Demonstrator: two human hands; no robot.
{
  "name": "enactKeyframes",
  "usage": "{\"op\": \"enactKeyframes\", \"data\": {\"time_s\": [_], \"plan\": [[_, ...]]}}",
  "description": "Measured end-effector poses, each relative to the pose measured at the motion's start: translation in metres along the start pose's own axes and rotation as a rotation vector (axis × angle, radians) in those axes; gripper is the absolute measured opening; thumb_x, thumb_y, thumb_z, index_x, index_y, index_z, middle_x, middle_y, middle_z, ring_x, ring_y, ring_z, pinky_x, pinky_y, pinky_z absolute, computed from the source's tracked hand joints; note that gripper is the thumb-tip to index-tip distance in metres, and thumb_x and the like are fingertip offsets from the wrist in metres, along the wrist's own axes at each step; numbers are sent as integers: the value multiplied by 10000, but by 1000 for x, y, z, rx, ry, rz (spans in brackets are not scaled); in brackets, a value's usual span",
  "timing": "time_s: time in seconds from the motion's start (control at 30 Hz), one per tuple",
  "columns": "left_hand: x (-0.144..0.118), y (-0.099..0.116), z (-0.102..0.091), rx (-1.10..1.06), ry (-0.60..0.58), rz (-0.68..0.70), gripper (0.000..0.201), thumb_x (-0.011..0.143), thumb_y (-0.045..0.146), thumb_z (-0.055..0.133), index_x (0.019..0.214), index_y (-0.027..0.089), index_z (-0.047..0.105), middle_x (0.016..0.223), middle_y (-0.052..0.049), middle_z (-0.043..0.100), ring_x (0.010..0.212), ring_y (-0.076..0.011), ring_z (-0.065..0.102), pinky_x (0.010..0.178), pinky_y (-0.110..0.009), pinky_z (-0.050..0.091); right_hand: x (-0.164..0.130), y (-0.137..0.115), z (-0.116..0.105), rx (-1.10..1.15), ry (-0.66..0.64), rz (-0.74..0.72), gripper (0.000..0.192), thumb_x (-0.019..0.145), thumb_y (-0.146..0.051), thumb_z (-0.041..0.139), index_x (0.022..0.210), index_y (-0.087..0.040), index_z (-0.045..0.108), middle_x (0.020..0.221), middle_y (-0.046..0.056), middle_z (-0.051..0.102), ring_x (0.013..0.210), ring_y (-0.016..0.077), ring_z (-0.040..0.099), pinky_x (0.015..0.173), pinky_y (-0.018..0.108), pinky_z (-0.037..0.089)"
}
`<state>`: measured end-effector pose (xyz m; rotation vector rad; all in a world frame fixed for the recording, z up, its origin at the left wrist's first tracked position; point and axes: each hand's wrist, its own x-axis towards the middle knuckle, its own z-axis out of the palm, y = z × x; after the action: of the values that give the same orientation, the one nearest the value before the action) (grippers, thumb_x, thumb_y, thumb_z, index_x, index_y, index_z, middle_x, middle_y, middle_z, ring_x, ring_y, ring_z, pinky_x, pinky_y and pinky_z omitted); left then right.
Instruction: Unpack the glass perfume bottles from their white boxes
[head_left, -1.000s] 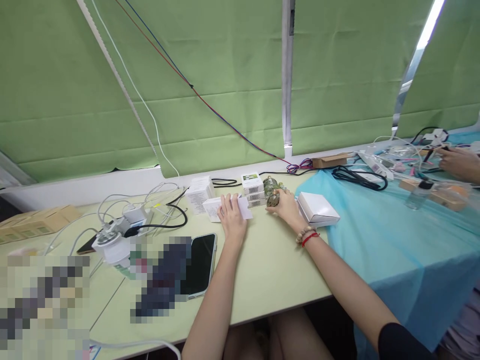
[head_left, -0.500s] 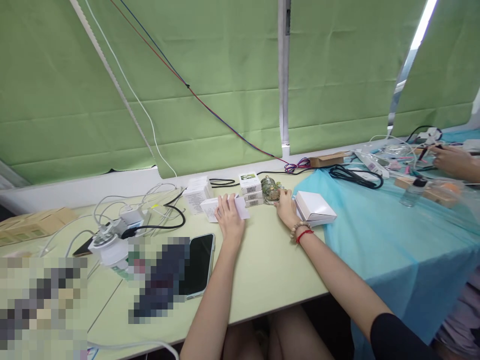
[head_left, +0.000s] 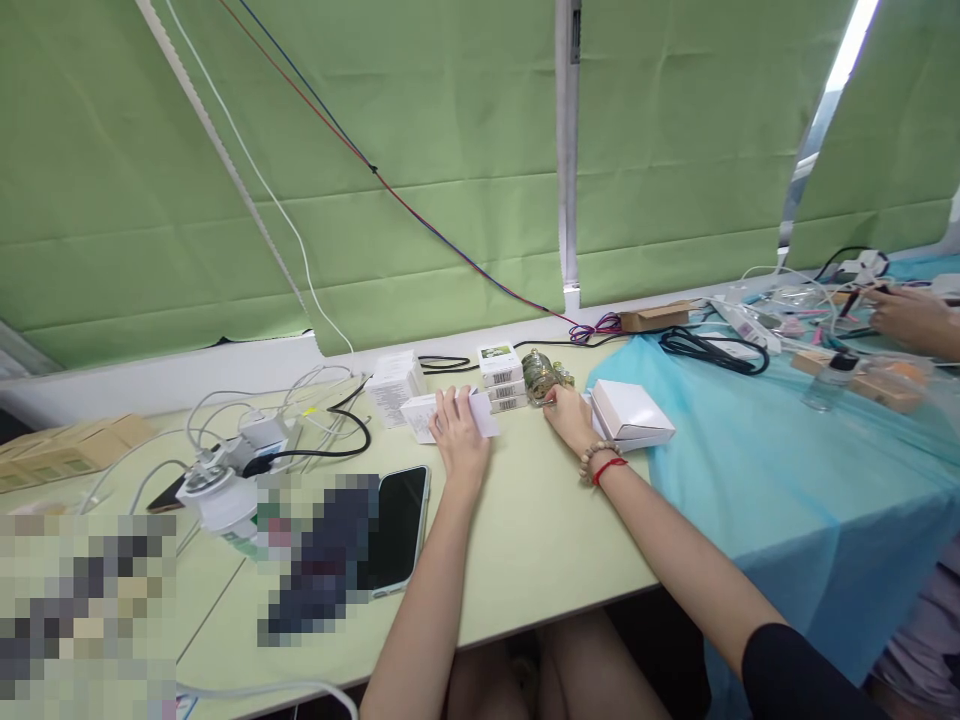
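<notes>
Lying flat, white box (head_left: 448,413) crosswise.

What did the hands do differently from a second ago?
The right hand had its fingers around the green glass bottle a second ago; now it has slid back toward the person, and only its fingertips reach the bottle's base. The bottle sits beside the stack of small boxes. The left hand stayed flat on the white box, and the phone and the white box lid did not move.
</notes>
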<state>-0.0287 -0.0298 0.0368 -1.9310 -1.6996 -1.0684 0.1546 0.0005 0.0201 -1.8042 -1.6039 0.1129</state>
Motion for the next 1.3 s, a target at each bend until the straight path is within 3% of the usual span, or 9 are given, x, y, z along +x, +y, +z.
{"op": "enactKeyframes", "data": {"time_s": [0.4, 1.03, 1.3], "plan": [[1, 1, -1, 3, 8, -1, 530, 748, 133, 481, 1272, 168, 411, 1351, -139, 430, 1342, -285, 256, 1016, -422, 258, 0, -6, -4, -42, -130, 10, 254, 770, -143, 512, 962, -214, 662, 1022, 59, 633, 978, 204, 570, 752, 281, 433], [1, 0, 2, -21, 26, -2, 541, 741, 153, 493, 1275, 173, 409, 1353, -137, 428, 1336, -293, 260, 1011, -438, 263, 0, -5, -2, -16, -134, 3, 214, 755, -165, 533, 922, -187, 663, 1011, 100, 595, 999, 241, 538, 772, 329, 438], [1, 0, 1, -31, 25, -2, 531, 749, 173, 494, 1274, 171, 411, 1349, -138, 432, 1332, -296, 267, 1016, -436, 261, -5, -8, -4, 58, 71, 18, 203, 739, -137, 517, 905, -180, 626, 1187, 121, 426, 976, 220, 530, 764, 344, 461]]}}
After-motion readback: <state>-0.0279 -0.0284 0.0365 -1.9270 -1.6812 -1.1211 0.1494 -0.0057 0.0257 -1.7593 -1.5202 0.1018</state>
